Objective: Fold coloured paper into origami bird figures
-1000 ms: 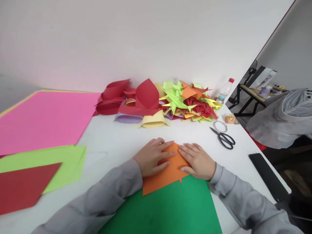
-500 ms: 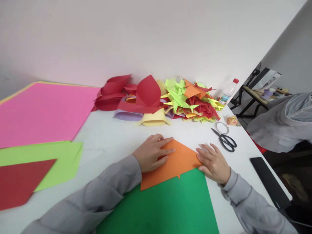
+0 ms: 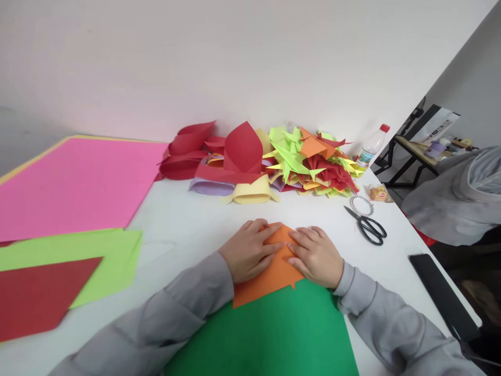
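Note:
A folded sheet of orange paper (image 3: 260,289) lies on a green sheet (image 3: 266,334), with a small notch sticking out at its lower edge. My left hand (image 3: 250,253) rests flat over its upper left part, fingers stretched out and apart. From the other side my right hand (image 3: 318,256) covers the right part of the orange paper, fingers spread and pressing near the middle. The fingertips of both hands are close together. The paper's right corner is hidden under my right hand.
Black scissors (image 3: 368,227) and a roll of tape (image 3: 361,205) lie to the right, near a wrapped snack (image 3: 379,193) and a bottle (image 3: 371,146). Folded paper pieces (image 3: 297,156) are heaped by the wall. Pink sheets (image 3: 86,188) lie left. Another person (image 3: 454,198) is at the right.
My right hand has moved left from the orange paper's right corner to near its middle, covering that side. My left hand stays on the paper. The view has shifted slightly.

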Action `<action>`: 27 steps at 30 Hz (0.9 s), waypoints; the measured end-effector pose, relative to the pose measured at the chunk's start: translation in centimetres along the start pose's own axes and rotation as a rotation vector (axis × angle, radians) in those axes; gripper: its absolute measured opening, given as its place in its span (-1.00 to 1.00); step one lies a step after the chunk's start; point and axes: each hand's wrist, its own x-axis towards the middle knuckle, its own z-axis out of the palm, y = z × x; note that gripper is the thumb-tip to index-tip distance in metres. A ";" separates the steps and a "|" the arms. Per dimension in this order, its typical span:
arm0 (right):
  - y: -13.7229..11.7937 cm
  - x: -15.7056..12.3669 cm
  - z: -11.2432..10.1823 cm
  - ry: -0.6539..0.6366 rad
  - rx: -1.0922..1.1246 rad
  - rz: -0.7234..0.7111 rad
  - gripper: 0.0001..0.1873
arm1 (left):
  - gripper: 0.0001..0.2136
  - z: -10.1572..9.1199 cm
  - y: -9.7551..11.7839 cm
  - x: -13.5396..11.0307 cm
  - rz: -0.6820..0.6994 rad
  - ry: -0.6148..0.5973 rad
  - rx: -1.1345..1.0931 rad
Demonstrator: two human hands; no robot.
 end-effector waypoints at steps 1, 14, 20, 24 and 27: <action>0.1 -0.1 0.0 0.017 -0.005 0.001 -0.64 | -0.66 -0.1 0.1 0.0 0.006 -0.003 0.007; 3.2 -7.1 -1.8 0.230 -0.044 0.033 -0.78 | -0.62 0.0 0.3 0.1 -0.028 0.007 -0.042; 2.7 -5.5 -2.4 0.298 -0.033 0.069 -0.80 | -0.64 0.0 -0.1 -0.1 0.026 0.004 -0.028; 2.2 -1.4 -1.5 0.068 0.077 0.015 -0.62 | -0.65 0.1 -0.1 -0.3 0.057 0.041 -0.060; 1.9 0.9 -0.2 -0.086 0.117 -0.047 -0.54 | -0.67 0.2 -0.5 -0.7 0.069 0.108 -0.112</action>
